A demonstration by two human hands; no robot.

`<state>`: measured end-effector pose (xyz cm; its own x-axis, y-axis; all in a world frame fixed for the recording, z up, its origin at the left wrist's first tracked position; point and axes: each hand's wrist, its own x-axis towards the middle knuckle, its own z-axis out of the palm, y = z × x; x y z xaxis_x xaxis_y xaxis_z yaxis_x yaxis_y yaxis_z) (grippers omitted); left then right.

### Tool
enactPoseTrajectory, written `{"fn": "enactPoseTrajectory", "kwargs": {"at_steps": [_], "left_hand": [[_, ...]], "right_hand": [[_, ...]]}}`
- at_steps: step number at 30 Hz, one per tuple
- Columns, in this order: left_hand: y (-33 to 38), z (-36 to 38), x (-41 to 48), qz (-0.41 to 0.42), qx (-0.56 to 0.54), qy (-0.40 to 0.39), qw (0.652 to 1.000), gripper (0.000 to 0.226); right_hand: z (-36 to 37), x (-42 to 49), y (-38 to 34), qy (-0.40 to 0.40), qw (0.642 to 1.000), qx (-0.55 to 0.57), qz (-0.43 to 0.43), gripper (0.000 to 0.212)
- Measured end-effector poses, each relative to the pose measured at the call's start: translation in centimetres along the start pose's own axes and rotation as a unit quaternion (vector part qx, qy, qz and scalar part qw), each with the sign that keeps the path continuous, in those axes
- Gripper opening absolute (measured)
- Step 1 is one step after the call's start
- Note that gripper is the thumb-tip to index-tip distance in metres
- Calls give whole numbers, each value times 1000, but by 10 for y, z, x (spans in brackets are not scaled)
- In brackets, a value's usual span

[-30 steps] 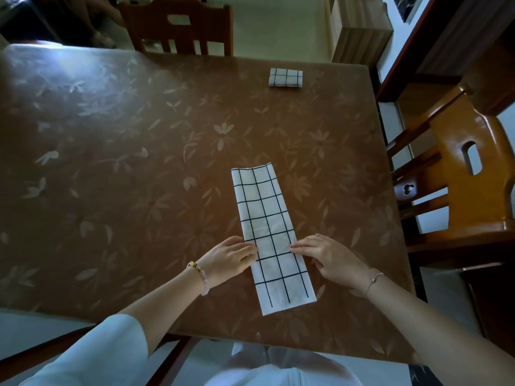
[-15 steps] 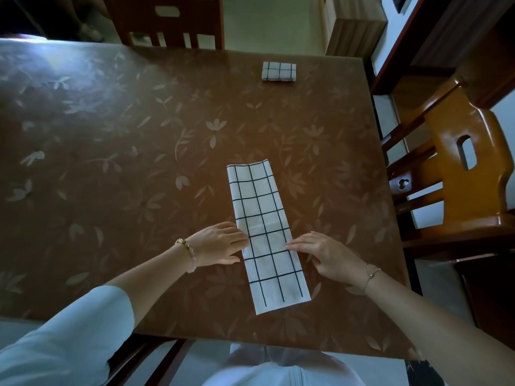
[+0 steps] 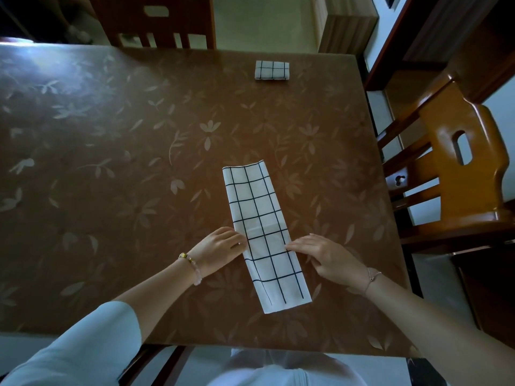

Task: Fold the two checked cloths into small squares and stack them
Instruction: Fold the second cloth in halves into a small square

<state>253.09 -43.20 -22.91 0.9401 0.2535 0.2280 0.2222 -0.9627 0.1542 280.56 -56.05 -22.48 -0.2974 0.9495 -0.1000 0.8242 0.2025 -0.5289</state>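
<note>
Two checked cloths on your table [image 3: 111, 168]: small folded cloth [image 3: 272, 70] at the far edge, long strip [image 3: 263, 218] near you. Your left hand [image 3: 220, 246] and right hand [image 3: 324, 254] rest flat-fingered on its long edges, gripping nothing.

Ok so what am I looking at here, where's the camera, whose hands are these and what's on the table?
There is no machine here: a person wears a camera on the head, looking down at their two bare hands. On the brown flowered table lies a checked cloth folded into a long strip. The left hand and the right hand rest their fingertips on its two long edges; nothing is lifted. A second checked cloth, already folded small, sits near the far edge. A dark chair stands beyond, an orange chair to the right.
</note>
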Motion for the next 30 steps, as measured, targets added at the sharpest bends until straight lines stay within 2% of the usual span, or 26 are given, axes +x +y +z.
{"fn": "enactPoseTrajectory", "kwargs": {"at_steps": [4,10,14,16,18,24,30], "left_hand": [[16,3,-17,-51,-15,32,998,25],[40,11,-36,-135,-54,66,987,17],[49,4,-40,-245,-138,51,958,22],[49,-1,-41,-294,-198,38,934,17],[48,-4,-40,-311,-225,30,923,15],[48,-14,-33,-353,-272,20,895,17],[60,-19,-32,-403,-309,12,861,15]], "right_hand": [[3,-16,-3,45,999,6,27,68],[14,-32,-11,1,999,-48,-22,71],[23,-35,-20,-22,997,-62,-50,70],[27,-33,-22,-16,997,-59,-46,68],[30,-30,-23,-4,997,-64,-47,66],[33,-17,-29,79,995,-48,-26,49],[24,-4,-40,135,985,89,65,18]]}}
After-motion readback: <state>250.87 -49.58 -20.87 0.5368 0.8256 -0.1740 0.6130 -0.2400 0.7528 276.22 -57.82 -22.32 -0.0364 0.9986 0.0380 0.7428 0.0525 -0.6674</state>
